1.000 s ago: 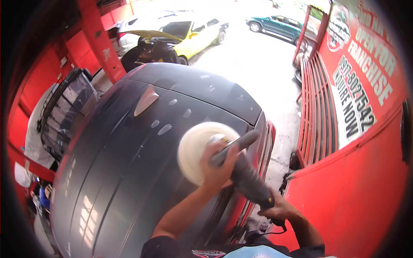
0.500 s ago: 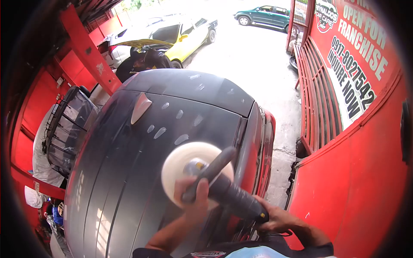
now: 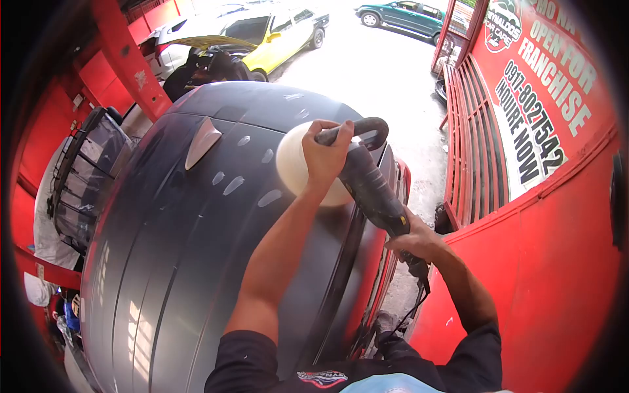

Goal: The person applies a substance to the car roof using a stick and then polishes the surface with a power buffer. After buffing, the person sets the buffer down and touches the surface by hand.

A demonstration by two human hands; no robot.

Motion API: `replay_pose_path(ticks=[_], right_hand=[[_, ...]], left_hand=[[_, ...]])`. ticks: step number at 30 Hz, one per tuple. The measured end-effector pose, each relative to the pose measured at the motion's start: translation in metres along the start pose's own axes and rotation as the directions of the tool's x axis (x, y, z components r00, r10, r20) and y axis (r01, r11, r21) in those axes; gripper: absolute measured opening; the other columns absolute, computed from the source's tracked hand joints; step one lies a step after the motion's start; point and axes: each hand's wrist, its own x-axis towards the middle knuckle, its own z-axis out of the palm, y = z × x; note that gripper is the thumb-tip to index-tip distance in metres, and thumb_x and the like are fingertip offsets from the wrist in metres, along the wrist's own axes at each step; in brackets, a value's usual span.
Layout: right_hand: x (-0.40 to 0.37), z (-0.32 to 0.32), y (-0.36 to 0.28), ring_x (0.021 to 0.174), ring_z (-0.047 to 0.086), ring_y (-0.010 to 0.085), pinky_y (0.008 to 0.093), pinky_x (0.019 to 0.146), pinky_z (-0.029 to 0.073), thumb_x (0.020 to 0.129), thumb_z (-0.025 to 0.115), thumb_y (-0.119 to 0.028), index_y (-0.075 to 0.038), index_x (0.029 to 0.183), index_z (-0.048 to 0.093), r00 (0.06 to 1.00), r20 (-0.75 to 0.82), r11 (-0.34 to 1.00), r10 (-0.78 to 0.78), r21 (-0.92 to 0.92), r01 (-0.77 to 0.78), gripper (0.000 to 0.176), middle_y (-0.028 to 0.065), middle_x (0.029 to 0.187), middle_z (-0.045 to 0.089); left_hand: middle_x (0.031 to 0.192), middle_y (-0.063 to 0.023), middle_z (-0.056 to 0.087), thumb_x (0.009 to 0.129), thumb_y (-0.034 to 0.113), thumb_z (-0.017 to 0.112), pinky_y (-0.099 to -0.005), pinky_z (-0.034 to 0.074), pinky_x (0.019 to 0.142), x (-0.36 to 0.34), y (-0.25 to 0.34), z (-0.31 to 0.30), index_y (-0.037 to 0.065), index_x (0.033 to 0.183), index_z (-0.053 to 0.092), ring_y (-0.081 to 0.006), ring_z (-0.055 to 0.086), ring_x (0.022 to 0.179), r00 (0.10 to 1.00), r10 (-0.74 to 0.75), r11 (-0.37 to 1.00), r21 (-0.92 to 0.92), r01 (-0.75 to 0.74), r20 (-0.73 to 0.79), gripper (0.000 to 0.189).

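Note:
An electric car polisher (image 3: 372,187) with a round cream pad (image 3: 293,160) is held over the dark car roof (image 3: 216,262), the pad lying against the surface near the roof's right edge. My left hand (image 3: 325,154) wraps round the polisher's curved front handle. Further back, my right hand (image 3: 417,237) is closed on the rear end of its body, where a black cord hangs down. Pale smears of paste (image 3: 232,185) dot the roof left of the pad. A shark-fin antenna (image 3: 203,144) stands beyond them at the left.
A red wall and slatted metal panel (image 3: 475,131) run along the right. Beyond the roof stand a yellow car (image 3: 268,52) and a green vehicle (image 3: 401,19). At the left are a red post (image 3: 137,65) and a black roof rack (image 3: 85,164).
Both hands have pushed the polisher forward across the roof, away from my body. The pad now sits farther up, beside the paste smears, and my arms are stretched out more.

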Motion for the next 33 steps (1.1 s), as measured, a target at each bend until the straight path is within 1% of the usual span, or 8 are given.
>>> replay_pose_path(ticks=[7, 11, 16, 19, 23, 25, 28, 33], right_hand=[[-0.004, -0.010, 0.005, 0.058, 0.059, 0.0156, 0.0323, 0.052, 0.050, 0.068, 0.071, 0.005, -0.005, 0.144, 0.037, 0.999, 0.016, 0.999, 0.029, 0.044, -0.030, 0.084, 0.0059, 0.079, 0.057], [-0.008, 0.003, 0.036, 0.066, 0.062, 0.0179, 0.0318, 0.055, 0.052, 0.071, 0.066, 0.000, -0.009, 0.154, 0.023, 0.997, 0.034, 0.993, -0.070, -0.097, 0.073, 0.094, 0.0131, 0.103, 0.059], [-0.030, 0.014, 0.026, 0.098, 0.061, 0.0210, 0.0332, 0.080, 0.052, 0.071, 0.069, -0.002, -0.008, 0.154, 0.022, 0.986, 0.159, 0.994, -0.039, -0.096, 0.054, 0.095, 0.0139, 0.119, 0.057], [-0.036, 0.021, 0.015, 0.102, 0.060, 0.0215, 0.0325, 0.083, 0.052, 0.072, 0.068, -0.002, -0.008, 0.154, 0.022, 0.980, 0.187, 0.997, 0.068, -0.041, -0.062, 0.095, 0.0136, 0.121, 0.056], [-0.043, 0.027, 0.026, 0.103, 0.059, 0.0189, 0.0307, 0.083, 0.051, 0.071, 0.068, -0.004, -0.007, 0.155, 0.022, 0.984, 0.174, 0.997, 0.041, -0.074, -0.028, 0.096, 0.0122, 0.122, 0.056], [-0.055, 0.028, 0.034, 0.065, 0.059, 0.0142, 0.0304, 0.056, 0.049, 0.069, 0.074, 0.001, -0.008, 0.152, 0.027, 0.982, 0.186, 0.999, -0.011, 0.051, 0.002, 0.096, 0.0053, 0.092, 0.059], [-0.081, 0.032, 0.045, 0.068, 0.060, 0.0143, 0.0300, 0.059, 0.049, 0.068, 0.077, -0.001, -0.006, 0.144, 0.036, 0.966, 0.259, 0.978, 0.008, 0.201, -0.062, 0.087, 0.0037, 0.088, 0.059], [-0.112, 0.001, 0.060, 0.075, 0.062, 0.0148, 0.0313, 0.065, 0.052, 0.068, 0.079, -0.002, -0.005, 0.136, 0.041, 0.913, 0.354, 0.970, 0.201, 0.061, -0.237, 0.078, 0.0042, 0.089, 0.061]], left_hand=[[0.069, -0.0027, 0.065, 0.086, 0.024, 0.077, -0.0232, 0.046, 0.055, -0.004, -0.001, 0.001, 0.003, 0.085, 0.064, -0.0059, 0.057, 0.060, 0.999, -0.013, 0.992, 0.128, 0.009, 0.031, 0.025], [0.070, -0.0037, 0.064, 0.088, 0.018, 0.076, -0.0220, 0.044, 0.054, -0.036, 0.030, -0.029, 0.002, 0.087, 0.061, -0.0051, 0.057, 0.062, 0.995, -0.088, 0.991, 0.096, 0.092, -0.044, 0.022], [0.069, -0.0024, 0.063, 0.088, 0.016, 0.076, -0.0213, 0.042, 0.053, -0.057, 0.033, -0.042, 0.002, 0.088, 0.060, -0.0044, 0.056, 0.061, 0.997, -0.028, 0.997, 0.065, 0.032, -0.071, 0.021], [0.068, -0.0018, 0.062, 0.088, 0.014, 0.076, -0.0214, 0.042, 0.053, -0.058, 0.032, -0.046, 0.002, 0.088, 0.060, -0.0041, 0.055, 0.060, 0.996, -0.029, 0.996, 0.085, 0.036, -0.090, 0.021], [0.068, -0.0016, 0.062, 0.087, 0.010, 0.076, -0.0216, 0.043, 0.053, -0.073, 0.050, -0.048, 0.002, 0.086, 0.060, -0.0045, 0.056, 0.061, 0.992, -0.062, 0.993, 0.095, 0.073, -0.114, 0.018], [0.070, -0.0022, 0.063, 0.086, 0.010, 0.077, -0.0226, 0.045, 0.054, -0.086, 0.068, -0.041, 0.002, 0.086, 0.060, -0.0059, 0.058, 0.063, 0.990, -0.107, 0.990, 0.080, 0.115, -0.091, 0.018], [0.072, -0.0034, 0.065, 0.083, 0.016, 0.081, -0.0270, 0.048, 0.056, -0.125, 0.066, -0.049, 0.002, 0.091, 0.061, -0.0098, 0.060, 0.065, 0.999, 0.029, 0.964, 0.266, -0.018, -0.037, 0.025], [0.079, -0.0050, 0.065, 0.083, 0.013, 0.080, -0.0282, 0.052, 0.066, -0.173, 0.094, -0.049, 0.004, 0.099, 0.060, -0.0107, 0.062, 0.072, 0.996, -0.053, 0.942, 0.335, 0.027, 0.067, 0.027]])
